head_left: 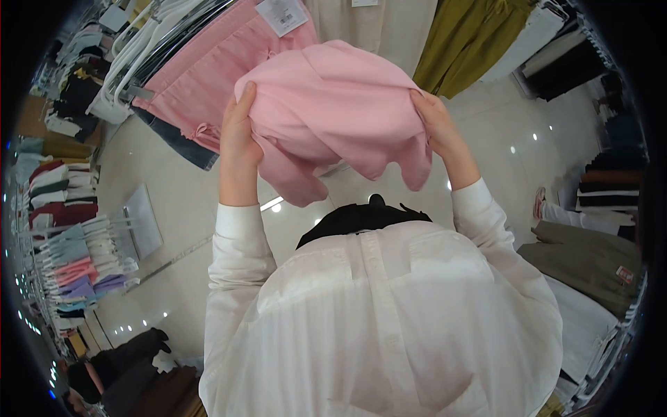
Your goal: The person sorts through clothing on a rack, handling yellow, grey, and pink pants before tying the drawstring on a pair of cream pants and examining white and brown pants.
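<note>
A pink garment (333,111) hangs bunched between both of my hands, held up in front of me. My left hand (240,132) grips its left side, fingers pressed into the cloth. On the right side, my right hand (438,125) clasps the fabric near its edge. Both arms wear white sleeves. Behind the garment a clothes rail carries pink trousers (201,66) with a white tag (281,14).
Olive garments (472,42) and beige ones hang at the top. Shelves of folded clothes (69,229) line the left. Grey-green clothes (590,260) lie on the right. A dark-clad person (118,368) stands at the lower left on the glossy floor.
</note>
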`<action>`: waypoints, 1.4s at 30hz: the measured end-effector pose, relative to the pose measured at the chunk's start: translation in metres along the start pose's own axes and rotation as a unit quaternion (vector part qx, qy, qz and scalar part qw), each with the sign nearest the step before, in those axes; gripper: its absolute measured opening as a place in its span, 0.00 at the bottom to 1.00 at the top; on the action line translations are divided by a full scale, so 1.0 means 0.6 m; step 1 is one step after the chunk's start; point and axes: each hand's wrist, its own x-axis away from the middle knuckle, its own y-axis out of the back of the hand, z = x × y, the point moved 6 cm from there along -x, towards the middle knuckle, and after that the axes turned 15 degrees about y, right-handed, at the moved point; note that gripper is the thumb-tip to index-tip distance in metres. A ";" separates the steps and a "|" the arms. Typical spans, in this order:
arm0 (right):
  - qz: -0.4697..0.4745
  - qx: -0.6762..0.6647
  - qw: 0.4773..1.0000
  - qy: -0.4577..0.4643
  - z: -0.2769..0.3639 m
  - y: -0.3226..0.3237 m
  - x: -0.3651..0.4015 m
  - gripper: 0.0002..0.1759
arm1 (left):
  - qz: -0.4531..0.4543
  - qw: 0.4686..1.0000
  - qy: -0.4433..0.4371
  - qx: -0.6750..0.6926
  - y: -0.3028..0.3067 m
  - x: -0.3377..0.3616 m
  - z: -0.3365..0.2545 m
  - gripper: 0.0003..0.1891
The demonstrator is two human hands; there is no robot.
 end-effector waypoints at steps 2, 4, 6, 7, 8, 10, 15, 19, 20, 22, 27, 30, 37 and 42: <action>-0.081 0.001 0.996 -0.041 -0.016 0.022 0.017 0.19 | -0.002 1.000 0.019 -0.005 0.001 -0.005 0.015 0.17; -0.093 0.022 0.995 -0.038 -0.031 0.029 0.034 0.19 | 0.001 1.000 0.026 -0.007 0.002 -0.006 0.025 0.17; -0.102 0.042 0.993 -0.037 -0.039 0.027 0.049 0.20 | 0.002 0.999 0.031 -0.010 0.007 -0.006 0.032 0.16; -0.105 0.036 0.993 -0.028 -0.039 0.023 0.053 0.20 | -0.005 0.999 0.032 -0.010 0.011 -0.007 0.033 0.16; -0.107 0.031 0.994 -0.018 -0.038 0.020 0.054 0.20 | -0.013 0.999 0.034 -0.011 0.013 -0.007 0.034 0.16; -0.107 0.032 0.994 -0.006 -0.036 0.014 0.055 0.20 | -0.003 0.999 0.032 -0.006 0.009 -0.004 0.031 0.16; -0.101 0.043 0.994 0.014 -0.038 0.013 0.062 0.19 | 0.019 0.999 0.036 0.011 0.012 0.006 0.029 0.15; -0.109 0.072 0.991 0.015 -0.037 0.013 0.071 0.19 | 0.006 0.999 0.039 -0.001 0.035 -0.002 0.037 0.15; -0.115 0.087 0.989 0.022 -0.034 0.013 0.072 0.19 | 0.009 0.999 0.044 -0.002 0.037 -0.002 0.040 0.15; -0.127 0.080 0.988 0.018 -0.037 0.016 0.074 0.19 | 0.006 0.999 0.045 0.004 0.042 -0.001 0.048 0.15; -0.154 0.078 0.985 0.012 -0.048 0.031 0.076 0.20 | -0.010 0.999 0.040 0.007 0.055 -0.002 0.065 0.16; -0.166 0.057 0.984 0.013 -0.055 0.042 0.068 0.20 | -0.020 0.999 0.035 0.012 0.056 -0.013 0.064 0.17; -0.128 0.080 0.988 -0.040 -0.061 0.062 0.069 0.18 | -0.040 0.999 0.020 0.000 0.050 -0.030 0.079 0.18; -0.079 0.095 0.991 -0.058 -0.067 0.086 0.036 0.18 | -0.063 0.998 0.003 -0.005 0.069 -0.069 0.105 0.16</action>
